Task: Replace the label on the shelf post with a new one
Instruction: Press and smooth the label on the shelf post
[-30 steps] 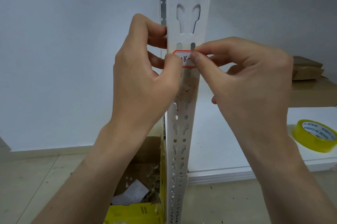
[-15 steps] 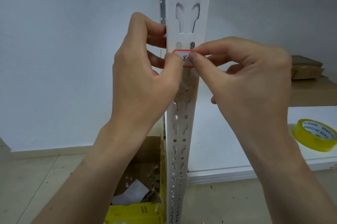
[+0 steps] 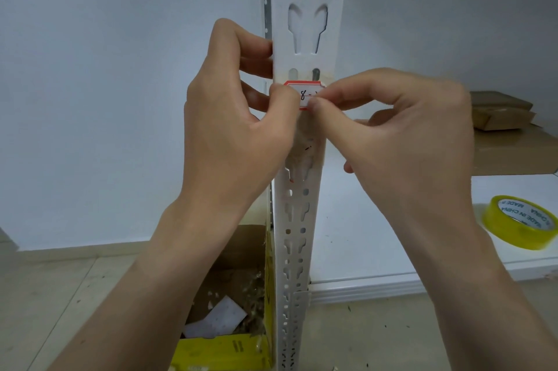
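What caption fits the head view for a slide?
Both hands press a red-bordered label onto the white shelf post.

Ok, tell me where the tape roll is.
The yellow tape roll lies flat on the white shelf board at the far right, right of the right hand.

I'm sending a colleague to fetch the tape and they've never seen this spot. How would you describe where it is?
Start at the white slotted shelf post and look right along the low white shelf board. The tape roll lies flat near the board's front edge, at the far right. It is bright yellow with a white printed core, unlike the brown cardboard boxes behind it.
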Tool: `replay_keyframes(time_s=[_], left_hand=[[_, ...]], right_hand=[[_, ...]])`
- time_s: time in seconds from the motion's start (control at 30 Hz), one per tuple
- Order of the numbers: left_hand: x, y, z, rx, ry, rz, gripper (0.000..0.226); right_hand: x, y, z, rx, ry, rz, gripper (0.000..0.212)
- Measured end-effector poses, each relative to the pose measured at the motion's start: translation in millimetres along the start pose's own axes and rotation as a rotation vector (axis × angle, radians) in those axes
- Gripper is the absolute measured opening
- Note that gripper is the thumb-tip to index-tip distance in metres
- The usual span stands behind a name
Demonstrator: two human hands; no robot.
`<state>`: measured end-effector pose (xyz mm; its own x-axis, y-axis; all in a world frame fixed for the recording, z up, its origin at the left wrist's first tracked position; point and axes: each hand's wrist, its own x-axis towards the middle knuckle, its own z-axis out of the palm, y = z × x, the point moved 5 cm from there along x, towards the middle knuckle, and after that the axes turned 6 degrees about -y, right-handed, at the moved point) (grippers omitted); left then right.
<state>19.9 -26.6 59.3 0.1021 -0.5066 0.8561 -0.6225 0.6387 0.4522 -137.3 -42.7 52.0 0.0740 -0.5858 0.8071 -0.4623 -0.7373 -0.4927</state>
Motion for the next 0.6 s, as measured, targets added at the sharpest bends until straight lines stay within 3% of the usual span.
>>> replay_keyframes(time_s=[0.23,0.43,0.6], left_hand=[[-0.1,-0.4,0.5,-0.018,0.002,-0.012,0.021],[-0.6,-2.3,0.6,-0.029,-0.001,-0.031,0.021],[-1.0,-1.1,0.6,-0.033,-0.003,-0.031,0.019]], right_hand=[[0.5,5.3,-6.4,0.09,0.079,0.032,0.001],[-0.1,6.6,-4.1,0.003,0.087,0.032,0.027],[0.7,6.5,-4.2,0.013,0.105,0.037,0.018]])
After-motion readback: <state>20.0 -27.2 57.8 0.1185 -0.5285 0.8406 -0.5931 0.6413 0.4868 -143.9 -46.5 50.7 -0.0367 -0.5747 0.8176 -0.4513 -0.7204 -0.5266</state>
